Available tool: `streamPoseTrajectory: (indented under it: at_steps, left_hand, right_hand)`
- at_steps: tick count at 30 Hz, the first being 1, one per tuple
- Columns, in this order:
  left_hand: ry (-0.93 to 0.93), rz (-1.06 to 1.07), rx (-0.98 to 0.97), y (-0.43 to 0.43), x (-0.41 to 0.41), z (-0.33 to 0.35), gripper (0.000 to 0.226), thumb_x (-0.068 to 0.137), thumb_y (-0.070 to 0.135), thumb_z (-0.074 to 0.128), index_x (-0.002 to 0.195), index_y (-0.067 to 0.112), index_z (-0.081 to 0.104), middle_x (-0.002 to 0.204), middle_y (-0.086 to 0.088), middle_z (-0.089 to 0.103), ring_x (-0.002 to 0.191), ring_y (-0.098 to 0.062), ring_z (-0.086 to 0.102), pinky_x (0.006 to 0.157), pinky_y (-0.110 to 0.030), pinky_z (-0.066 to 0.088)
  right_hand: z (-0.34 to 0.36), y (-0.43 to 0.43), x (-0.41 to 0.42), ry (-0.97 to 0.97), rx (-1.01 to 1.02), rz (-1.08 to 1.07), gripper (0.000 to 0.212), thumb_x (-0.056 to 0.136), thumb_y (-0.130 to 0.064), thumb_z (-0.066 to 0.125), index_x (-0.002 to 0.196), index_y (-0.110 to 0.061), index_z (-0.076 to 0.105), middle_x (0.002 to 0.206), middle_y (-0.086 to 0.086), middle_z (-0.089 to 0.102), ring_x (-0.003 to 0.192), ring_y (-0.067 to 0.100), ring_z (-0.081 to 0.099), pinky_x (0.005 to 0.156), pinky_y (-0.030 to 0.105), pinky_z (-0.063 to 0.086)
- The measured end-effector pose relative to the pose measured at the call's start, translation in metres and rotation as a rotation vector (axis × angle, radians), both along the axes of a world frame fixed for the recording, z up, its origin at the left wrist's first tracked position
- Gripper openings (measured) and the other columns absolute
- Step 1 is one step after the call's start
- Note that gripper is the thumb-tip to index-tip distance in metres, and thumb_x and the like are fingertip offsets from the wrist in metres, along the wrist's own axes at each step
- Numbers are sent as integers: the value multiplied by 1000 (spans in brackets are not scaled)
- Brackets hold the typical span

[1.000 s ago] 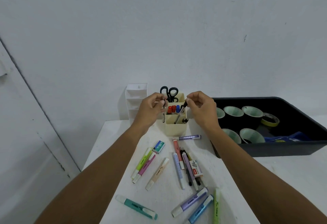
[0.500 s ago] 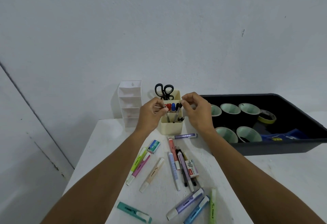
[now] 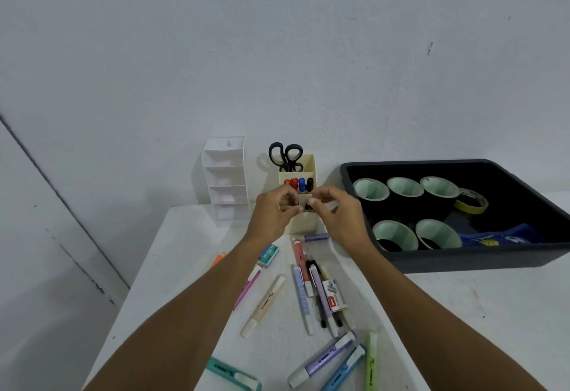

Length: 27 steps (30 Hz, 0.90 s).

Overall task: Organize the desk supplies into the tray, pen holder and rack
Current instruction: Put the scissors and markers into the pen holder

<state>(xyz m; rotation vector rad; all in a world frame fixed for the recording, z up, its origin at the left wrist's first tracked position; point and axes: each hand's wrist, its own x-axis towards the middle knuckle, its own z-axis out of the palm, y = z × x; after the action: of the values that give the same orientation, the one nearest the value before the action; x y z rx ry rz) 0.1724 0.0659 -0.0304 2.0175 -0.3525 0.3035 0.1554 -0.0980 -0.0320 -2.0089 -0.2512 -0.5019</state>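
Note:
A cream pen holder (image 3: 303, 226) stands at the back of the white table (image 3: 185, 267), with black scissors (image 3: 285, 156) and red, blue and black markers (image 3: 298, 184) in it. Both my hands meet at its front compartment. My right hand (image 3: 339, 219) pinches the top of a black pen (image 3: 308, 207) standing in that compartment. My left hand (image 3: 271, 216) pinches with curled fingertips at the same rim, apparently on a thin pen that is mostly hidden. A white tiered rack (image 3: 225, 180) stands left of the holder. The black tray (image 3: 462, 262) on the right holds several tape rolls (image 3: 370, 190).
Loose highlighters lie between my forearms: pink (image 3: 246, 288), peach (image 3: 263, 305), teal (image 3: 233, 375), purple (image 3: 324, 359), green (image 3: 371, 359). Two staple boxes (image 3: 268, 254) (image 3: 334, 296) and a purple marker (image 3: 316, 237) lie there too. The table's left edge drops off.
Both hands have come closer together and lower, onto the holder's front compartment. The black pen in my right hand has gone from tilted above the holder to standing inside it.

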Motion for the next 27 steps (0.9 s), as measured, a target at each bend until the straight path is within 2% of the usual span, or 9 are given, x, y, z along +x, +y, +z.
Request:
streamPoseTrajectory:
  at_steps: [4,7,9,12,15,18,21,24,27]
  left_hand:
    - [37,-3,62,2,0,-9,29,77,2,77,103,12,68,102,-1,68,99,-12,66,86,-24,55]
    - [14,4,93,1,-1,-10,31,78,-2,74,107,9,70,104,-7,70,96,-13,67,88,-20,53]
    - [-17,6,115,-2,0,-9,27,80,-3,72,105,7,72,101,-8,72,93,-14,69,87,-18,52]
    - [-28,7,121,-6,1,-7,25,82,-1,70,105,9,73,99,-7,73,91,-16,70,91,-29,54]
    - [-23,1,100,-10,-2,-7,30,82,-2,70,111,9,71,103,-7,73,95,-16,69,91,-23,51]
    - [-20,-20,102,-9,-8,-9,41,83,0,70,122,11,65,114,-5,70,100,-11,66,91,-19,48]
    - [-70,44,103,-3,-13,-16,45,84,3,70,127,13,61,113,0,65,96,-10,63,85,-21,53]
    - [-148,104,212,4,-23,-26,29,85,10,69,113,17,65,92,3,63,73,-9,58,71,-22,51]
    - [-67,-26,439,2,-33,-40,18,89,17,65,106,19,68,90,5,60,77,-9,53,74,-26,49]
  right_hand:
    - [-12,-6,-6,56,87,-4,26,87,-6,63,106,-24,65,102,-15,64,96,6,57,73,21,49]
    - [-18,-4,-3,112,39,-25,37,85,3,59,110,-25,63,108,-10,63,97,5,56,75,13,47]
    - [-20,-3,3,136,23,-52,34,86,4,59,108,-22,66,105,-7,65,96,3,58,78,16,50]
    - [-20,-2,5,125,-1,-42,30,87,5,60,106,-16,69,99,-7,67,90,-3,59,76,9,48]
    - [-20,-3,2,140,8,-56,33,88,4,60,113,-17,66,102,-7,66,94,-1,60,79,10,48]
    - [-23,-3,-6,177,43,-67,37,90,4,57,119,-19,60,108,-7,62,98,3,59,74,8,46]
    - [-30,-1,-19,198,54,-151,21,90,1,55,101,-16,58,96,-3,63,86,10,60,64,8,44]
    - [-40,-1,-27,340,-177,-110,11,90,-7,58,91,-15,64,86,-2,65,78,14,61,66,18,48]
    - [-48,-4,-30,541,-440,-18,12,88,-16,61,93,-19,72,88,-2,67,80,18,64,75,31,55]
